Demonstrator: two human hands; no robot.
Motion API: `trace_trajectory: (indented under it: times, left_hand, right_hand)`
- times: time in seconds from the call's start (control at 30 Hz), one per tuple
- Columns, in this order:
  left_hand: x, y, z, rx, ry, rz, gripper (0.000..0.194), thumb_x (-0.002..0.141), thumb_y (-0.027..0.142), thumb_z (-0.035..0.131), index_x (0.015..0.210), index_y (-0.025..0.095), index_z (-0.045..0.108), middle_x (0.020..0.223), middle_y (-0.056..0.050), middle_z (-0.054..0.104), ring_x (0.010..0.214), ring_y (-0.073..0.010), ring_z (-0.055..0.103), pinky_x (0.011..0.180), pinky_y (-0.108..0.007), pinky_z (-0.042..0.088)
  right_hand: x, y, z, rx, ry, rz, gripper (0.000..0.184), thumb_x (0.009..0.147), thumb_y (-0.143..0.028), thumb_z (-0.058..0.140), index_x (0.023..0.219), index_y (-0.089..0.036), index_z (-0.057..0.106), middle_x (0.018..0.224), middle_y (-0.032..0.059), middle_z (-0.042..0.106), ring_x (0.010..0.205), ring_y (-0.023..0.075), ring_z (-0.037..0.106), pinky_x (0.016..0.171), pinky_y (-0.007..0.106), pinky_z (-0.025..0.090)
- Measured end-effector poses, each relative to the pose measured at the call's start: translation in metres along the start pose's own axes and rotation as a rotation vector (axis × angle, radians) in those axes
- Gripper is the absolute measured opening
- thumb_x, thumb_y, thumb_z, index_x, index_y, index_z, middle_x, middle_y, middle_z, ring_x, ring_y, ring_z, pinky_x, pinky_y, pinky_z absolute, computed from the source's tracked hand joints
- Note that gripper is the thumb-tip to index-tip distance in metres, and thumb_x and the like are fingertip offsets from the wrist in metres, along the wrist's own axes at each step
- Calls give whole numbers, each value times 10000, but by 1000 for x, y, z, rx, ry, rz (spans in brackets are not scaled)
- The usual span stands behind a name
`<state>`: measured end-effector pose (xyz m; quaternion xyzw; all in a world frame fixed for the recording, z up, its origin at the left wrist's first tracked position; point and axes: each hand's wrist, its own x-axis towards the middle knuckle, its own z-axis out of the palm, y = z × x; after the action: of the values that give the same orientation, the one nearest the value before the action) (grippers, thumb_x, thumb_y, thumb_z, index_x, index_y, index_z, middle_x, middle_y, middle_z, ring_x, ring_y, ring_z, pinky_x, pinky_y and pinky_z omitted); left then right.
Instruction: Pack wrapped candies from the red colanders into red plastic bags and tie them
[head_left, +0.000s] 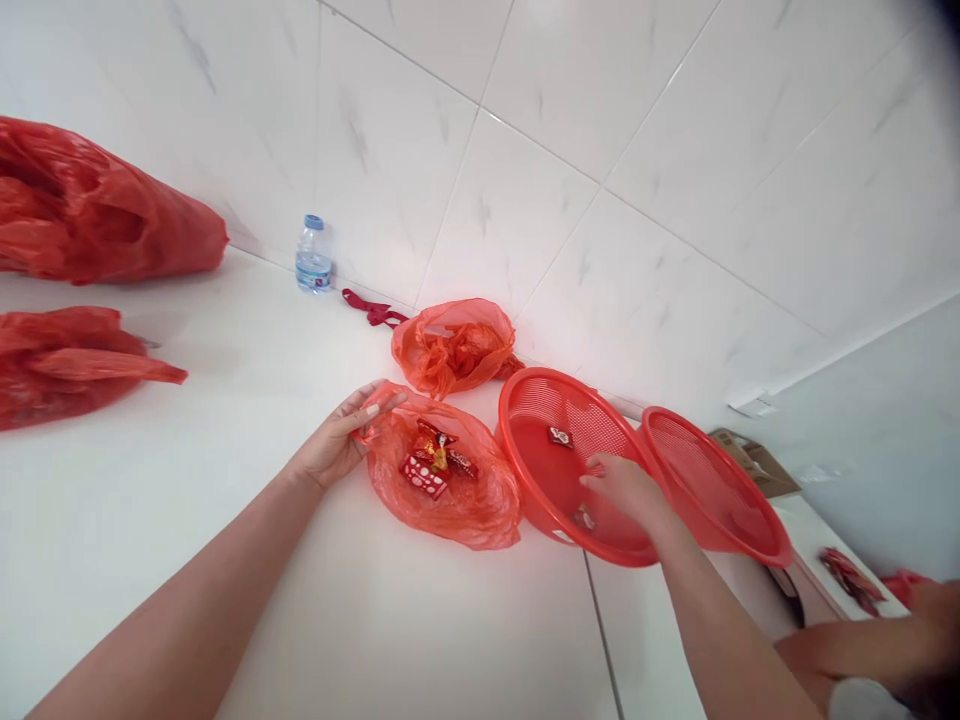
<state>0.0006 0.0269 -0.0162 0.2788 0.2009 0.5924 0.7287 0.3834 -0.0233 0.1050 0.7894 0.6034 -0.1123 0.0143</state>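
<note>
My left hand [352, 432] pinches the upper left rim of a thin red plastic bag [480, 500] lying spread on the white table. Inside the bag are several small wrapped sweets [431, 465] in red, gold and white-dotted wrappers. To the right of it, my right hand [622, 487] reaches down into a red plastic basket [525, 455] with mesh walls. Its fingers are loosely bent and apart, and nothing shows in them. Two small wrapped pieces lie in this basket: a dark red sweet [559, 436] near the far side and a blurred one [585, 517] below my fingers.
A second red basket [712, 480] adjoins on the right. Behind lie a crumpled red bag [454, 345], a dark red ribbon [373, 308] and a water bottle [313, 255] by the tiled wall. Large red bags [112, 215] stand left. Another person's arm [855, 645] shows lower right.
</note>
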Motion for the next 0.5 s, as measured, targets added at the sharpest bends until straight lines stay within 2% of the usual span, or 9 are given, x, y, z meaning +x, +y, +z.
trace_trajectory:
  times: [0.07, 0.13, 0.23, 0.37, 0.5]
  left_hand:
    - [1, -1, -2, 5, 2, 3, 426, 799, 153, 654, 1209, 200, 549, 1235, -112, 622, 1065, -196, 620, 741, -226, 550]
    - [2, -1, -2, 11, 6, -1, 418, 810, 154, 637, 1215, 211, 548, 1239, -100, 621, 1106, -196, 597, 774, -237, 550]
    - [1, -1, -2, 22, 8, -12, 419, 806, 162, 636, 1212, 225, 553, 1232, -85, 626, 1061, -192, 619, 748, -231, 554]
    - [-1, 1, 0, 44, 7, -17, 417, 805, 181, 637, 1212, 223, 556, 1246, -85, 619, 990, -179, 643, 711, -213, 552]
    - [-1, 2, 1, 62, 20, -17, 416, 796, 195, 653, 1201, 231, 564, 1248, -78, 619, 1019, -186, 633, 729, -207, 548]
  right_hand:
    - [6, 8, 5, -64, -114, 42, 111, 700, -278, 636, 773, -200, 608, 751, 40, 648, 656, 175, 595, 550, 260, 341]
    - [8, 10, 12, -81, -176, 54, 133, 621, -253, 701, 684, -197, 598, 654, 17, 613, 617, 173, 580, 548, 261, 338]
    - [7, 7, 20, -90, -269, 45, 172, 550, -222, 737, 641, -202, 592, 594, -9, 585, 576, 165, 559, 540, 262, 342]
    - [6, 6, 25, -83, -337, 4, 171, 530, -146, 709, 618, -207, 575, 572, -25, 577, 508, 135, 506, 512, 259, 328]
    - [12, 8, 26, -59, -359, -45, 146, 546, -104, 677, 547, -191, 558, 521, -24, 573, 460, 116, 474, 492, 252, 320]
